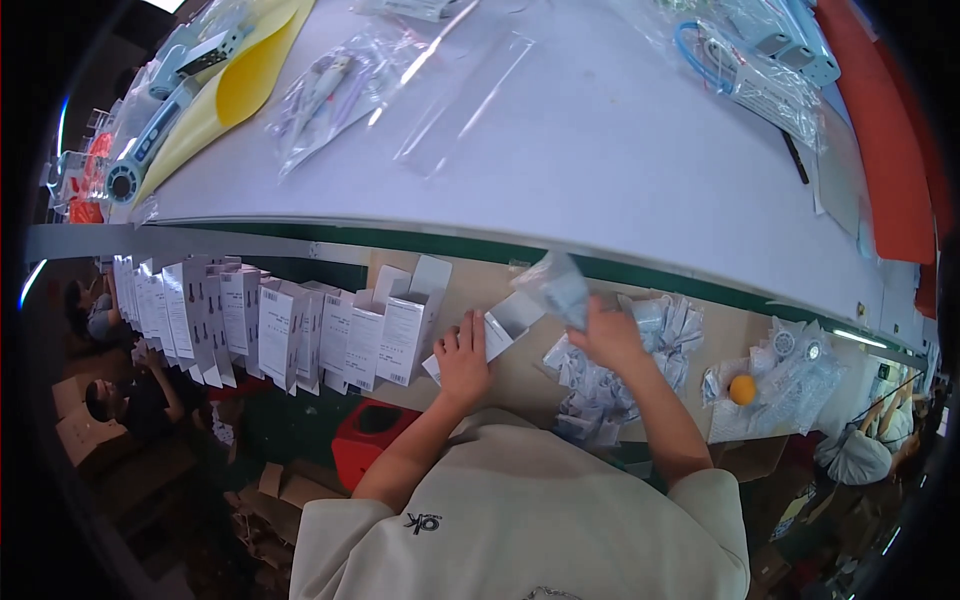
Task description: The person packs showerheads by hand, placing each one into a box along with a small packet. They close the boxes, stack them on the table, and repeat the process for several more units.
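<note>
Well, a small white box point(497, 339) lies on the tan bench point(524, 382), right in front of the person, with its open flaps pointing up and to the right. The left hand point(462, 366) is over the box, fingers a bit apart; I cannot tell if that grip pinches it or just rests on top. The right hand point(607, 335) has its grip closed on a clear bag point(556, 290), right by the open flaps. The bag is blurry, so it may be touching a flap or just near it.

The bag looks soft and floppy, so if it bumps a flap, I think the flap could fold or the bag could snag. If the left hand lets up, the light box could slide or turn.

Just right of the box is a messy heap of little bags point(600, 392). A careless arm might push some off the near edge. To the left, a row of white boxes point(281, 328) stands close together, so one knock could tip a few. Farther right sit bubble-wrapped things point(802, 388) and an orange ball point(742, 390), which could roll if nudged.
</note>
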